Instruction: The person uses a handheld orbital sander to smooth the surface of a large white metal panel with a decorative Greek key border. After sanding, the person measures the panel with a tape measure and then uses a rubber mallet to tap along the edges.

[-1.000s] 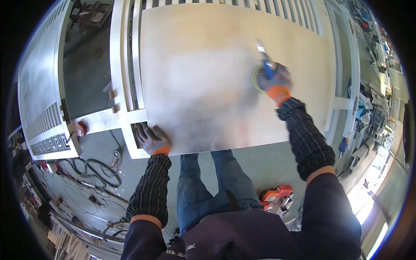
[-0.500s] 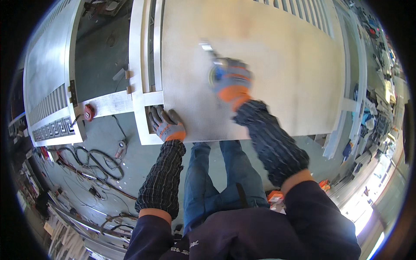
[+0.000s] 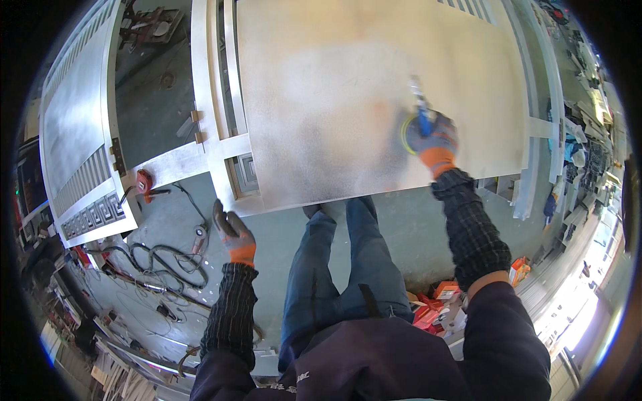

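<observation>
A large pale panel [image 3: 321, 120], set over a white metal frame [image 3: 204, 87], lies in front of me; its surface is mottled with cloudy whitish, tan and grey patches. My right hand [image 3: 433, 142], in a grey and orange glove, is closed over the right half of the panel. It holds a blue-handled tool [image 3: 424, 121] with a silvery tip pointing away from me. A yellow-rimmed round thing [image 3: 405, 134] shows beside the palm; motion blur hides its kind. My gloved left hand [image 3: 234, 235] is held open and empty by the frame's near left corner, above the floor.
A second white door-like frame [image 3: 83, 134] with slats stands at left. A red tape measure [image 3: 144, 180] rests on the crossbar between. Black cables [image 3: 164, 264] and an angle grinder [image 3: 199, 237] lie on the floor. Red and orange boxes [image 3: 441, 301] sit right of my legs.
My right hand has swept to the right across the panel with the tool. My left hand has come off the panel's near left corner, down and to the left. The view has shifted slightly.
</observation>
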A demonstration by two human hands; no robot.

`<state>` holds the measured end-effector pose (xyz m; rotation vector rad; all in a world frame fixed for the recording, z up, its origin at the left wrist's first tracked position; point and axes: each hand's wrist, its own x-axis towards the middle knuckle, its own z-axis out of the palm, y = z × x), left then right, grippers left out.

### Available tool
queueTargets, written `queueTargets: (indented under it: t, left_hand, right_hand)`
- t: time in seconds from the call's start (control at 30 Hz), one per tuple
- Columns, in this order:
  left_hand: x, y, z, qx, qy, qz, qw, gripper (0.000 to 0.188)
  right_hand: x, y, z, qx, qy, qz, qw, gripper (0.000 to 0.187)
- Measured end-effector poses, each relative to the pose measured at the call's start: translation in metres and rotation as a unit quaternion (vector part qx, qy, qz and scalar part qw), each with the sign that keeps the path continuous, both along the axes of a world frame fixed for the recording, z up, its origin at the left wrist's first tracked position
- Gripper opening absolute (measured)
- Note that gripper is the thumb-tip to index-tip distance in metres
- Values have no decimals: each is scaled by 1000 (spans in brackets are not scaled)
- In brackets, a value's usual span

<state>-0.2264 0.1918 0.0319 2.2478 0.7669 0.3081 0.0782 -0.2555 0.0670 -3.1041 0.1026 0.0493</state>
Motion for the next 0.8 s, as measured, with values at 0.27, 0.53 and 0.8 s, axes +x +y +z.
queueTargets:
  t: [0.27,0.53,0.8]
  left_hand:
    - [-35,9,-39,-54,-70,80,993,52]
    - [126,-31,-5,-166,-143,114,969,55]
    - [218,-99,-47,186,232,57,953,76]
  right_hand:
    - [-97,30,-2,19,148,29,988,50]
    - [-124,215,26,94,226,308,919,48]
    - [-14,-20,37,23,144,11,989,72]
